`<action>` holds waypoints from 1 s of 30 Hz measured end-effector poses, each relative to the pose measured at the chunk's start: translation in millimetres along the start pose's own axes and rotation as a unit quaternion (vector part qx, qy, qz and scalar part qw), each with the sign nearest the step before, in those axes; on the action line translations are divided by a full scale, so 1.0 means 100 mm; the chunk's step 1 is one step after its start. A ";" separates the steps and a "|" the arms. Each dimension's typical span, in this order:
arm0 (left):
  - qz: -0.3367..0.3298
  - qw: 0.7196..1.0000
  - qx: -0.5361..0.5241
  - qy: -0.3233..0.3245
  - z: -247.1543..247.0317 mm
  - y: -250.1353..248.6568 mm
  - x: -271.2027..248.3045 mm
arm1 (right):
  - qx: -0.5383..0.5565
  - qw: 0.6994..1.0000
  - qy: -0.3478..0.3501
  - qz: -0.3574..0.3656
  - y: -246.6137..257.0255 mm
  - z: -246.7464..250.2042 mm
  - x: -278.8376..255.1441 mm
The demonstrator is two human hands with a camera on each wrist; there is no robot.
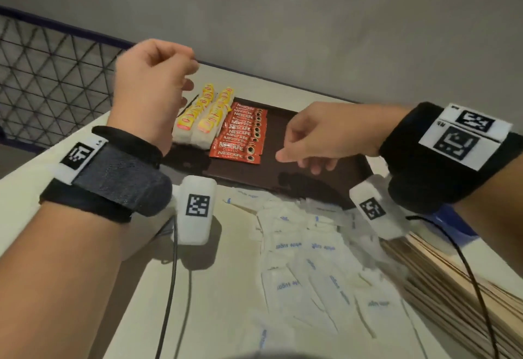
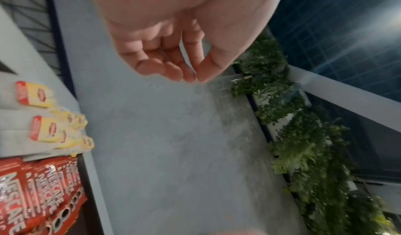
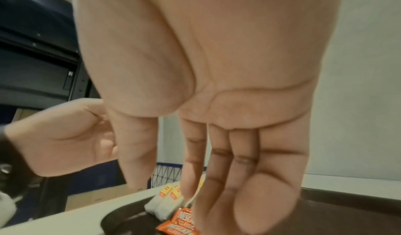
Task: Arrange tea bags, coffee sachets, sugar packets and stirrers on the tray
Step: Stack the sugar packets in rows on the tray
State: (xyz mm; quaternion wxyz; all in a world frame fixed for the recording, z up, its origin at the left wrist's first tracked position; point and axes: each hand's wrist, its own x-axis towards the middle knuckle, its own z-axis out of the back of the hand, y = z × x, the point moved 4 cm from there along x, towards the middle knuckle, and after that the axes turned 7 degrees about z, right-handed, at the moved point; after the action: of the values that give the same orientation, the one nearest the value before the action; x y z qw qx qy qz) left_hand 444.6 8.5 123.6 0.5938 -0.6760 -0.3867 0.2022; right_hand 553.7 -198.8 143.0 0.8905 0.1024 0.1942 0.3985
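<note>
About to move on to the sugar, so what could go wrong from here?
1. The sugar packets lie in a loose overlapping heap; a grab may lift several and scatter others.
2. The right hand hovers beside the coffee sachets; a sweep could knock the neat row askew.
3. The wrist cable trails over the stirrers and might drag them.

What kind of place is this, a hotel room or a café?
Probably a hotel or guest-room refreshment corner, though that is a guess. A dark tray on a pale counter holds neat rows of tea bags and Nescafé sachets, with sugar packets waiting beside it.
</note>
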 end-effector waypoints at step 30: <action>-0.270 0.781 0.425 0.370 0.58 0.38 -2.61 | -0.105 0.971 -0.187 0.107 -0.19 -1.89 -2.29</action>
State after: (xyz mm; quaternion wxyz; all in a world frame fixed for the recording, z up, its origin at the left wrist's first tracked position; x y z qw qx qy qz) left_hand 251.2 -152.9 25.7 0.9487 -0.2456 -0.1790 -0.0878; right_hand 346.9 -378.3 26.7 0.8689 0.1015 -0.0309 0.4835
